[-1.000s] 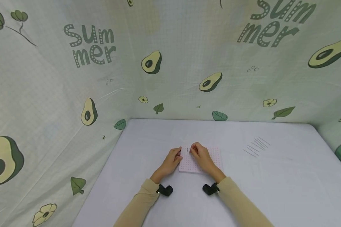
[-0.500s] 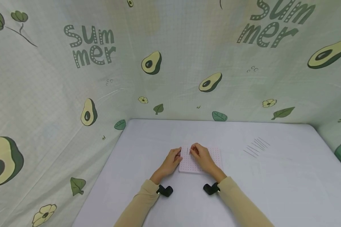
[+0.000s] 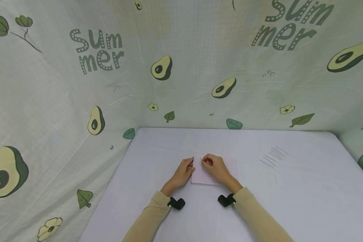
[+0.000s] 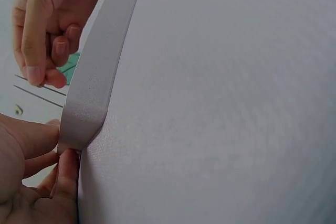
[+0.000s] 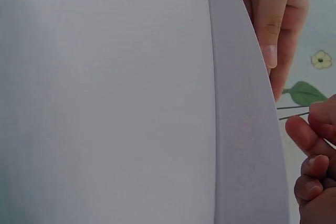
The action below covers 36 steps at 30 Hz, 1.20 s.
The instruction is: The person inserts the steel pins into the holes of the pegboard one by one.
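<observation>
A thick pale block (image 3: pixel 204 177) with rows of pink dots on top lies at the middle of the table. My left hand (image 3: pixel 180 173) holds it by its left edge, thumb and fingers at the corner. Over the block's back left part, my right hand (image 3: pixel 216 168) pinches a thin dark needle (image 4: pixel 56 92) between thumb and index finger, the other fingers curled in. Beside it, a second needle (image 4: pixel 37 95) stands upright in the block, untouched. The right hand hides part of the dotted top in the head view.
Several more needles (image 3: pixel 266 163) lie slanted in a loose row on the white table (image 3: pixel 305 195), to the right of the block. A printed cloth (image 3: pixel 193 43) hangs behind the table and along its left side.
My right hand has sunk slightly toward the block, its fingertips still by the standing needle. My left hand keeps its place at the edge. The view has shifted a little.
</observation>
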Tool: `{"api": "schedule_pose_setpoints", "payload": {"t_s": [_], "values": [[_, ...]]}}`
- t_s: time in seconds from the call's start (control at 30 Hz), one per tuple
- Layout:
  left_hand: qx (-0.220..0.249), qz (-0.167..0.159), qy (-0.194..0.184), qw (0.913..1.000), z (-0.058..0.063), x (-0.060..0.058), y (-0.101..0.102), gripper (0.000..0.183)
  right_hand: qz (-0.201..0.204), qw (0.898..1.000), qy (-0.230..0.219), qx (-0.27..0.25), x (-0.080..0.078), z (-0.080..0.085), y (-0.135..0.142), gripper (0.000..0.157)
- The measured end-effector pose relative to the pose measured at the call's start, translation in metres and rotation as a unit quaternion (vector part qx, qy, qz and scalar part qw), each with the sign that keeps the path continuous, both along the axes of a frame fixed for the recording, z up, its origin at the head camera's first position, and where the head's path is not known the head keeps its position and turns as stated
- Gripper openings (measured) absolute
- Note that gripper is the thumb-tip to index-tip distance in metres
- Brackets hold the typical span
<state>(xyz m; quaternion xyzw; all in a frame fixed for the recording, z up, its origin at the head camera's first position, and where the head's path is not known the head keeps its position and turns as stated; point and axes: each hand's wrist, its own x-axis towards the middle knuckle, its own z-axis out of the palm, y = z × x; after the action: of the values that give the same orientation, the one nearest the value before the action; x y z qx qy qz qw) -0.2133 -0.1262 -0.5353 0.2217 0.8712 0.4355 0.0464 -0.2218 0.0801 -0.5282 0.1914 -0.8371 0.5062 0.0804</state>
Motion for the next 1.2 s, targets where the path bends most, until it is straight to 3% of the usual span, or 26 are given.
{"api": "schedule_pose_setpoints", "payload": {"t_s": [0.3, 0.7, 1.0, 1.2], "values": [[-0.007, 0.001, -0.004, 1.0, 0.001, -0.001, 0.002, 0.05, 0.015, 1.0, -0.014, 0.009, -0.005, 0.001, 0.018, 0.003], [-0.002, 0.005, -0.016, 0.9999, 0.002, 0.001, 0.002, 0.051, -0.039, 0.997, -0.06, -0.024, -0.004, 0.003, 0.048, 0.01], [0.007, 0.013, -0.032, 0.9994, 0.0, 0.001, 0.002, 0.051, -0.073, 0.996, -0.038, -0.041, -0.007, 0.007, 0.08, 0.013], [0.011, 0.012, -0.035, 0.9993, 0.0, 0.0, 0.002, 0.051, -0.103, 0.992, -0.057, -0.043, -0.005, 0.007, 0.106, 0.017]]}}
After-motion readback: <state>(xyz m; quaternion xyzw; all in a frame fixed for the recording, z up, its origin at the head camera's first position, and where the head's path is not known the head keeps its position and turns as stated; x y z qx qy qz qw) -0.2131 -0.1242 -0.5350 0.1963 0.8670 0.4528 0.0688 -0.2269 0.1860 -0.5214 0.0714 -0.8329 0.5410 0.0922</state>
